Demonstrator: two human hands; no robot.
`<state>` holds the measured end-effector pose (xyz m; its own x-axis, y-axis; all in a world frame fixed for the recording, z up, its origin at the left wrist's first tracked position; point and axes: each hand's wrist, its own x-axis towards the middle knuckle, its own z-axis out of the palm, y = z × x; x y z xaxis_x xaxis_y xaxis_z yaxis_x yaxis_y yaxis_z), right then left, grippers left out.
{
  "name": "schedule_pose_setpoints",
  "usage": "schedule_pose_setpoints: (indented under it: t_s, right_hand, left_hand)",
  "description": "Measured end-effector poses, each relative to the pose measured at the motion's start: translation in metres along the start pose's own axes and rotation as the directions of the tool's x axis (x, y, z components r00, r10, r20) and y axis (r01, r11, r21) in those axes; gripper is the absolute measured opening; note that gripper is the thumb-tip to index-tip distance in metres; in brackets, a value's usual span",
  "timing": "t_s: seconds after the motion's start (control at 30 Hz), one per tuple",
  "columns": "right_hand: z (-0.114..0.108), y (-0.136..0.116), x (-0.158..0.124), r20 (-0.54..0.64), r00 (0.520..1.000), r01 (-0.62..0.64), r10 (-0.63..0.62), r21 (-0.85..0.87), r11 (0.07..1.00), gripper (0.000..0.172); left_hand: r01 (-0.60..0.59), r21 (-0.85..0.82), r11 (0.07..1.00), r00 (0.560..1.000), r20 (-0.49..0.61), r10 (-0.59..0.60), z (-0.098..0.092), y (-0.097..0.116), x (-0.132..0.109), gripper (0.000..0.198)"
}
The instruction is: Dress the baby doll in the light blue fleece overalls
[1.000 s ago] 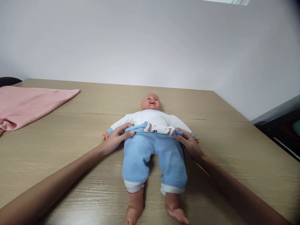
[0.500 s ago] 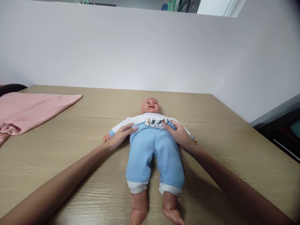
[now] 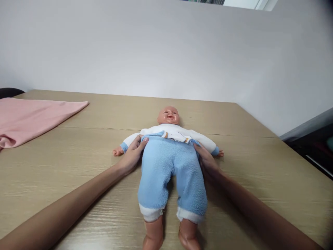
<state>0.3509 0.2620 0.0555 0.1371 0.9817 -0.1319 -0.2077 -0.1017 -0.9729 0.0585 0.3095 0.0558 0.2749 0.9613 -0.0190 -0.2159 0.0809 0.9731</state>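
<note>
A baby doll (image 3: 168, 116) lies on its back on the wooden table (image 3: 78, 163), head away from me, bare feet toward me. It wears a white top (image 3: 177, 131) with blue cuffs and fluffy light blue trousers (image 3: 170, 173) with white cuffs. My left hand (image 3: 132, 155) grips the trousers' waistband at the doll's left-of-picture side. On the other side, my right hand (image 3: 206, 162) pinches the waistband, partly tucked behind the trousers. The waistband sits high on the doll's chest.
A pink cloth (image 3: 28, 116) lies spread at the table's far left. A plain white wall (image 3: 166, 52) stands right behind the table. A dark piece of furniture (image 3: 312, 142) sits past the table's right edge.
The trousers' waistband has gone further up the doll's chest, covering most of the print on the white top. Both hands moved with it along the doll's sides.
</note>
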Motion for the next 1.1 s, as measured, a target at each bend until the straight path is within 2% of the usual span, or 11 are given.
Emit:
schedule_pose_setpoints:
  t_s: [0.17, 0.3, 0.43, 0.53, 0.6, 0.67, 0.73, 0.83, 0.9, 1.03, 1.1]
  right_hand:
    - [-0.009, -0.007, 0.008, 0.029, 0.994, 0.108, -0.105, -0.148, 0.983, 0.039]
    - [-0.019, -0.013, 0.008, 0.029, 0.993, 0.119, -0.116, -0.138, 0.983, 0.031]
    - [-0.020, -0.014, 0.007, 0.041, 0.990, 0.136, -0.132, -0.112, 0.984, 0.031]
    - [-0.016, -0.010, 0.000, 0.067, 0.984, 0.175, -0.167, -0.135, 0.975, 0.039]
    - [-0.012, -0.010, -0.009, 0.018, 0.960, 0.275, -0.280, -0.264, 0.925, 0.046]
    - [-0.004, -0.015, -0.018, -0.046, 0.876, 0.396, -0.480, -0.499, 0.771, 0.050]
    - [0.008, -0.027, -0.023, -0.010, 0.769, 0.466, -0.640, -0.677, 0.570, 0.050]
    - [0.040, -0.055, -0.014, 0.168, 0.711, 0.572, -0.683, -0.703, 0.423, 0.036]
    - [0.069, -0.075, 0.005, 0.337, 0.709, 0.649, -0.619, -0.655, 0.387, 0.025]
    - [0.137, -0.097, 0.064, 0.578, 0.736, 0.677, -0.352, -0.649, 0.349, 0.036]
    - [0.167, -0.096, 0.096, 0.722, 0.679, 0.718, -0.130, -0.617, 0.323, 0.035]
  left_hand:
    - [0.000, -0.027, 1.000, 0.998, 0.066, 0.002, -0.006, 0.013, 0.008, 0.037]
    - [-0.006, -0.075, 0.997, 0.998, 0.060, 0.010, -0.008, 0.014, 0.008, 0.038]
    - [-0.042, -0.239, 0.970, 0.999, 0.002, 0.044, 0.001, 0.011, 0.005, 0.038]
    - [-0.067, -0.363, 0.929, 0.997, -0.047, 0.053, 0.008, 0.011, 0.004, 0.038]
    - [-0.096, -0.417, 0.904, 0.995, -0.071, 0.073, 0.010, 0.012, 0.003, 0.035]
    - [-0.110, -0.436, 0.893, 0.993, -0.084, 0.082, 0.011, 0.013, 0.002, 0.032]
    - [-0.124, -0.415, 0.901, 0.991, -0.105, 0.088, 0.011, 0.012, 0.001, 0.032]
    - [-0.200, -0.304, 0.931, 0.974, -0.167, 0.155, 0.010, 0.007, 0.002, 0.035]
    - [-0.257, -0.208, 0.944, 0.952, -0.219, 0.212, 0.009, 0.004, 0.003, 0.035]
    - [-0.338, -0.013, 0.941, 0.902, -0.291, 0.320, 0.006, 0.003, 0.001, 0.036]
    - [-0.375, 0.087, 0.923, 0.873, -0.303, 0.383, 0.004, 0.003, -0.003, 0.035]
